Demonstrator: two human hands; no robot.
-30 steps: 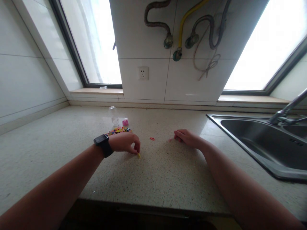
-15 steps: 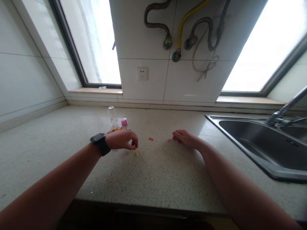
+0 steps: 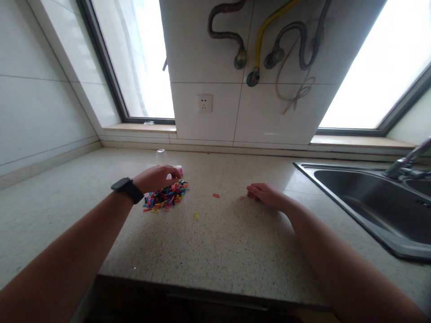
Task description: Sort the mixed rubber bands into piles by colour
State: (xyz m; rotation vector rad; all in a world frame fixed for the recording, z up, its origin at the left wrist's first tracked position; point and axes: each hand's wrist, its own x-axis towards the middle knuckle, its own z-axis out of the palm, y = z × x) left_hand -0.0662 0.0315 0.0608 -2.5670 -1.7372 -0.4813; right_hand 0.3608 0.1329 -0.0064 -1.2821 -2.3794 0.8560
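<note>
Jar [image 3: 161, 156], see-through, stands behind half-curled left hand [image 3: 155, 178] over coloured bands [image 3: 167, 195]; right hand [image 3: 264, 195] curled, both grips unclear

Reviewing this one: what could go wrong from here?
The left hand hovers low over the loose pile of small colorful pieces, so a careless sweep might scatter some.

The clear container and pink cap sit close behind that hand and could get bumped.

The pale pink piece near the right hand blends into the speckled counter and might be overlooked or brushed aside.
</note>
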